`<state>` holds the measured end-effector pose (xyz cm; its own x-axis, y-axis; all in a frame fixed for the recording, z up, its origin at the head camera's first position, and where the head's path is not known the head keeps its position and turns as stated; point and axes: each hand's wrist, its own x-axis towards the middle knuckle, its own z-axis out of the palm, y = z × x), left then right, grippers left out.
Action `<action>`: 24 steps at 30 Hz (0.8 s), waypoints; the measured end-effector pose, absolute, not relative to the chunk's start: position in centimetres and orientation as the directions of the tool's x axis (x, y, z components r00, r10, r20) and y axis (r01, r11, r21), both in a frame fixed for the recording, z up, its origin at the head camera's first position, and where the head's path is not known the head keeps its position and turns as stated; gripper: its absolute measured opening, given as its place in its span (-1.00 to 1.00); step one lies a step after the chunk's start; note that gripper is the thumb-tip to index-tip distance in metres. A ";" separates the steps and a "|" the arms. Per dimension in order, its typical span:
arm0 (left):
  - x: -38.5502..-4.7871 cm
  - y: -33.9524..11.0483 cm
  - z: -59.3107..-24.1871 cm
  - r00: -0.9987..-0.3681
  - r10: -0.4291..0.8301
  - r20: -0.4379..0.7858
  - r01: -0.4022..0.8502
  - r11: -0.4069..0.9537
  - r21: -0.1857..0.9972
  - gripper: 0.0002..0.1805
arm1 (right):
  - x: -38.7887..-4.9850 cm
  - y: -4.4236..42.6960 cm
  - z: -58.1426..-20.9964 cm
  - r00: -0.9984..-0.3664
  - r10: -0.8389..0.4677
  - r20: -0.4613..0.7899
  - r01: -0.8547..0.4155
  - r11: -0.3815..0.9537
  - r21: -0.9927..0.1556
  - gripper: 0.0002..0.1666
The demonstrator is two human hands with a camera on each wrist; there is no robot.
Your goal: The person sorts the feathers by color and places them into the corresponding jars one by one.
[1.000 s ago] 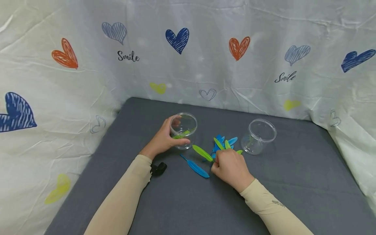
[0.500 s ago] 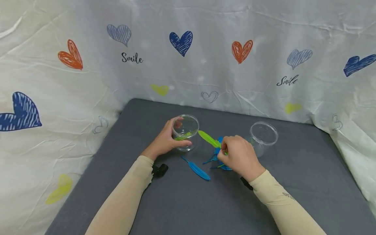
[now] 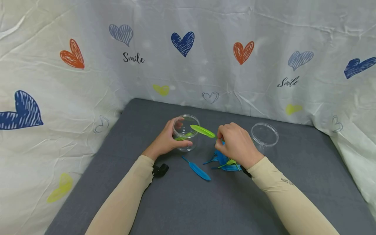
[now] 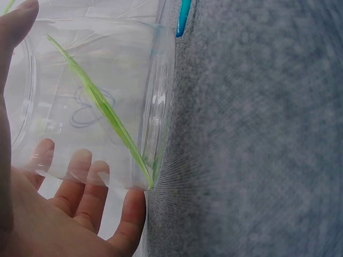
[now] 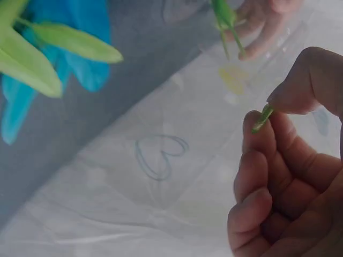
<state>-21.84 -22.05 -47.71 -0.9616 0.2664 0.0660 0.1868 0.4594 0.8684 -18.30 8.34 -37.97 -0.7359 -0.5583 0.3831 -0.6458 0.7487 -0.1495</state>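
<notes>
My left hand [image 3: 164,138] grips the side of a clear plastic jar [image 3: 186,133], thumb in front and fingers behind. Inside the jar, the left wrist view shows a green feather [image 4: 102,104] leaning diagonally against the wall. Thumb and index finger of my right hand [image 3: 237,143] pinch another green feather [image 3: 203,131] by its quill. That feather's tip reaches over the jar's right rim. In the right wrist view the quill end [image 5: 262,119] sticks out from the pinch. Beneath the right hand lies a pile of blue and green feathers [image 3: 226,161], partly hidden by it.
A lone blue feather [image 3: 199,171] lies in front of the jar. A second clear jar [image 3: 265,135] stands to the right, partly behind the right hand. Grey cloth [image 3: 176,202] covers the table, and a white curtain [image 3: 211,75] with printed hearts hangs behind.
My right hand has lifted a green feather off the pile and carried its tip up and left to the jar. The left hand keeps its hold on the jar.
</notes>
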 end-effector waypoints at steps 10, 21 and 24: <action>-21.8 -22.1 -47.9 -0.963 0.263 0.058 0.177 0.459 0.871 0.20 | -20.7 6.5 -34.8 -0.658 -0.644 0.391 -0.703 0.711 -0.012 -0.81; -21.6 -22.3 -47.7 -0.965 0.256 0.053 0.172 0.467 0.868 0.23 | -21.7 4.5 -34.7 -0.554 -0.742 0.377 -0.738 0.647 0.189 -0.83; -21.5 -22.3 -47.7 -0.964 0.262 0.052 0.174 0.468 0.867 0.23 | -21.5 4.0 -34.8 -0.513 -0.767 0.385 -0.742 0.622 0.250 -0.82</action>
